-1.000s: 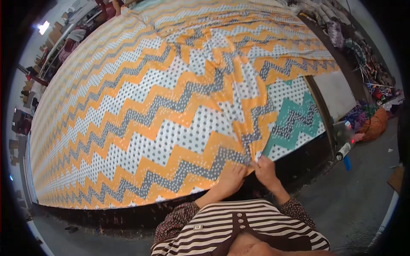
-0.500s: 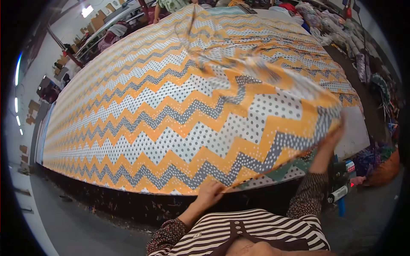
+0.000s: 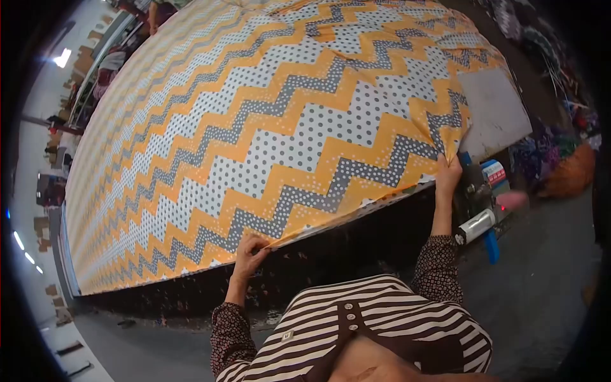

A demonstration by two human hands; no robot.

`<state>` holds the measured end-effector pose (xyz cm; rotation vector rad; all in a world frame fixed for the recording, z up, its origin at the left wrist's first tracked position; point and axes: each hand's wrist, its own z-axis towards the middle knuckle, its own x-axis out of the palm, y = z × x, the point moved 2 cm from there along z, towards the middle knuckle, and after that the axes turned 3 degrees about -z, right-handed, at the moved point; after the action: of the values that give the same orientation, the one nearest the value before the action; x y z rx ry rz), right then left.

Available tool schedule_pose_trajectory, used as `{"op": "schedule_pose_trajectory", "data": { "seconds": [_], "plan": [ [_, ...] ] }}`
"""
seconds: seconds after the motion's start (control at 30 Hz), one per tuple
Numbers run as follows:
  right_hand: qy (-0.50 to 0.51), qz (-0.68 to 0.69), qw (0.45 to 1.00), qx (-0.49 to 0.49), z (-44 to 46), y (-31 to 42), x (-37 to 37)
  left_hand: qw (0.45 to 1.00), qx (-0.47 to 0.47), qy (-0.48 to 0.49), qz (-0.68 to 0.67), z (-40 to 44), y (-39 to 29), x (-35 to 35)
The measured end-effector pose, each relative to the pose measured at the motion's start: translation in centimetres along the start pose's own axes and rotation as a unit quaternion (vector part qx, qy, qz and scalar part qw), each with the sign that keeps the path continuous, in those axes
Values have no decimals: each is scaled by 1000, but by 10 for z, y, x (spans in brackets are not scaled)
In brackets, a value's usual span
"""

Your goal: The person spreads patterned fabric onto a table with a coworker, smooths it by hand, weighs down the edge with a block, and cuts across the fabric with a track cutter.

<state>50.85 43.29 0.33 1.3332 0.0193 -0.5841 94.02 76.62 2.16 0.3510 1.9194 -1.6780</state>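
zigzag fabric [image 3: 318,137], yellow/grey/white w/ dots, is spread over the table [image 3: 356,235], filling the view's centre & running out to abt 8, 12 and 2 o'clock. l hand [image 3: 253,253] at abt 7 o'clock: thumb & fingers pinched closed on the near edge. r hand [image 3: 449,173] at 3 o'clock: fingers closed tight round a bunched bit of the same fabric nr its corner, creases running up from the grip. pale board [image 3: 496,118] at 2 o'clock, just beside the fabric. white cylinder [image 3: 477,226] abt half 3, nr the r forearm; orange bundle [image 3: 569,172] further out at 3. another person [image 3: 162,14] partly visible, abt 11 o'clock.
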Motion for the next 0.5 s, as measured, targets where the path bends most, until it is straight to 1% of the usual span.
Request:
{"op": "schedule_pose_trajectory", "data": {
  "seconds": [0.03, 0.07, 0.1, 0.13, 0.17, 0.23, 0.3, 0.37, 0.4, 0.47, 0.5],
  "plan": [
    [-6, -1, 1000, 6, 0, -2, 0, 1000, -9, 4, -2, -1, 1, -2],
    [-5, -33, 999, -1, -2, -3, -1, 1000, -8, 13, 0, -4, 2, -4],
    [-6, -65, 998, -11, -2, 0, 1, 1000, -7, 13, -1, -1, 2, -5],
    [-13, -81, 995, -51, -2, 4, 2, 1000, -8, 14, -5, 0, 2, -6],
    [-19, -89, 995, -49, -3, 7, 0, 1000, -6, 22, -10, 1, 3, -6],
    [23, -268, 962, -57, -1, 10, -2, 999, -3, 38, 11, 4, -1, -8],
    [32, -280, 958, -60, -3, 12, -5, 999, 4, 43, 20, 5, -4, -9],
    [29, -350, 936, -31, -6, 15, -3, 993, 47, 76, 80, 10, -11, -11],
    [26, -352, 935, -32, -7, 15, -2, 993, 50, 78, 78, 15, -20, -14],
    [27, -381, 924, -27, -11, 15, 0, 958, -8, 220, 181, 25, -38, -15],
    [23, -381, 924, -24, -12, 15, 0, 958, -4, 223, 183, 34, -48, -9]
  ]
}}
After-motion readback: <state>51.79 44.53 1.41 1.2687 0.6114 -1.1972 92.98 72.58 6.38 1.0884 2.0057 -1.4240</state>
